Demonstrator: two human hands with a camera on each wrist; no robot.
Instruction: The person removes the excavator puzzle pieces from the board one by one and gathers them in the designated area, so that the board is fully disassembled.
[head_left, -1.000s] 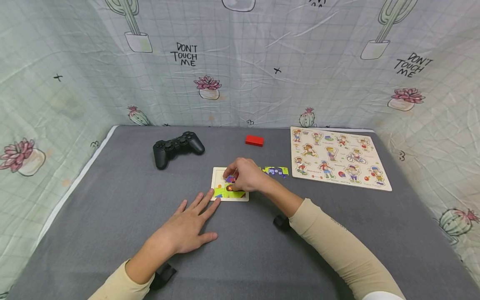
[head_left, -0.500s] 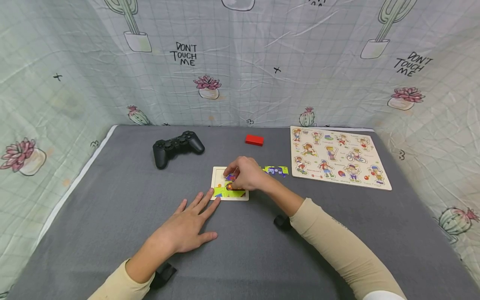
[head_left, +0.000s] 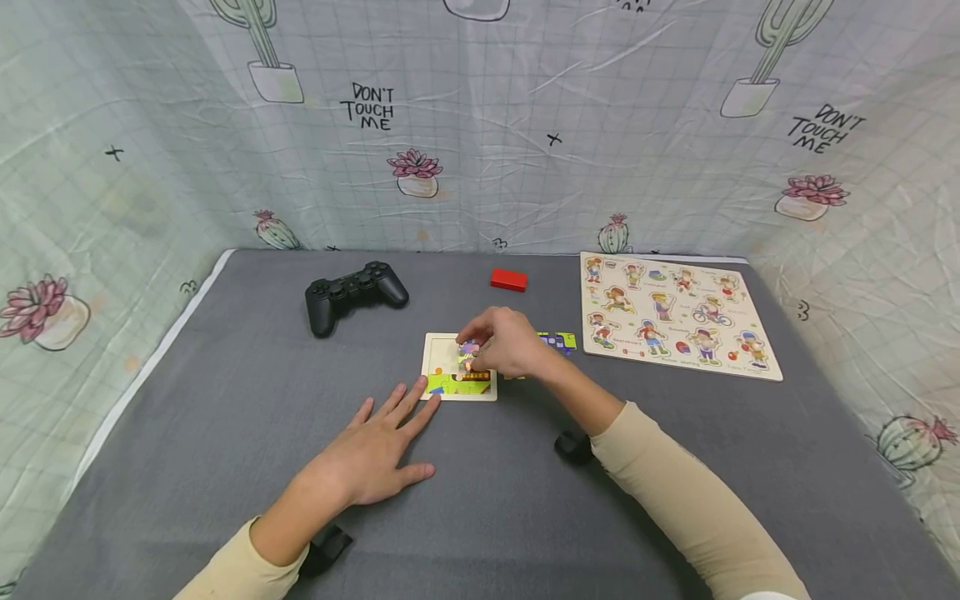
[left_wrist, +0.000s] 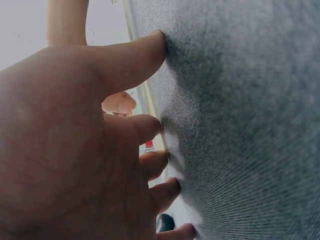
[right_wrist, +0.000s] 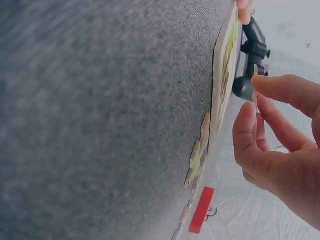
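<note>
1. Pale cloth backdrop (head_left: 480, 183), printed with grid lines, potted plants and the words "DON'T TOUCH ME", behind and to both sides.
2. Dark grey table (head_left: 187, 417), spread out below the backdrop.
3. Cream picture board (head_left: 680, 321), covered with small figures (one on a bicycle), flat at the far right of the table.
4. Left hand (head_left: 375, 458), palm down with fingers spread and straight, middle and index fingertips at the near left corner of the puzzle tray.
5. Right hand (head_left: 507, 343), bent over the right part of the tray, thumb and fingers pinching a puzzle piece.
6. Black game controller (head_left: 356, 292), beyond the tray and to its left.
7. Cream puzzle tray (head_left: 442, 354), in the middle of the table, with yellow-green fitted pieces (head_left: 442, 383) along the near side and bare cream base at the upper left.
8. Red block (head_left: 509, 280), near the far edge, well apart from the tray.
9. Loose pieces (head_left: 558, 341), purple and yellow-green, right of the tray, partly hidden by the right hand.
10. Held piece (head_left: 467, 354), purple and green, above the tray; edge-on in the right wrist view and apart from the tray there.
</note>
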